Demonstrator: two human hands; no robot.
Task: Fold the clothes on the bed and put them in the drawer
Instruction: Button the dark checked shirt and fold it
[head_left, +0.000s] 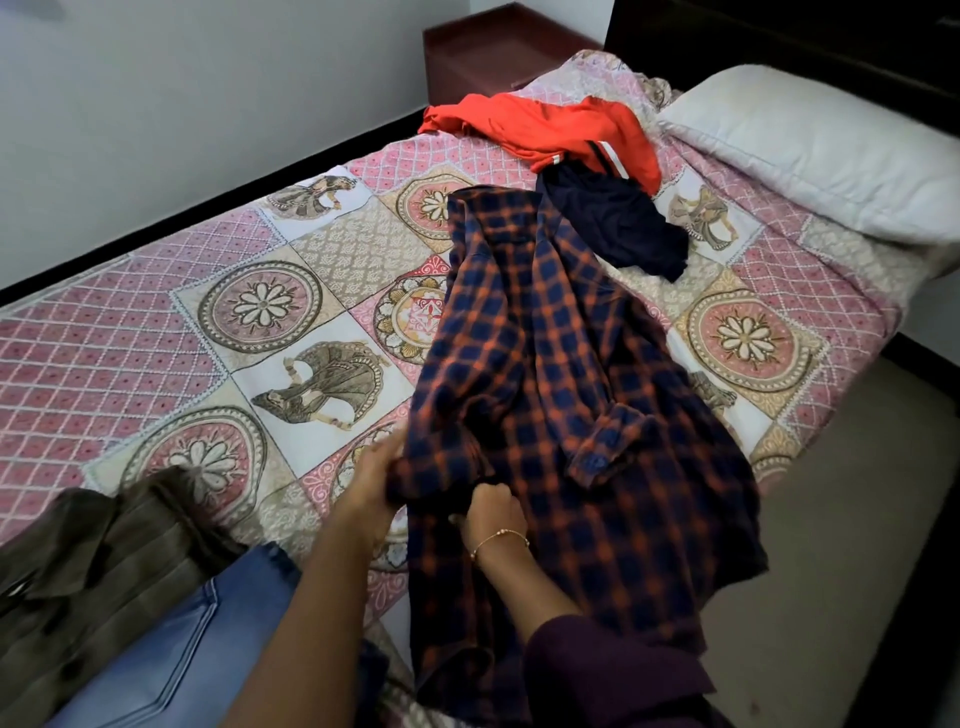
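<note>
Bare bedspread (156, 332) is lying open along the bed's left edge. The plaid shirt (561, 395) is blocking the middle; jeans (171, 639) are crowding the near-left corner.

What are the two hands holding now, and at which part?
Both hold the plaid shirt. The left hand grips a bunched fold at its near left edge; the right hand pinches the cloth just beside it.

nothing readable anywhere tbh, no labels, brands or numbers on the clothes or the bedspread, just patterns and printed figures
</note>
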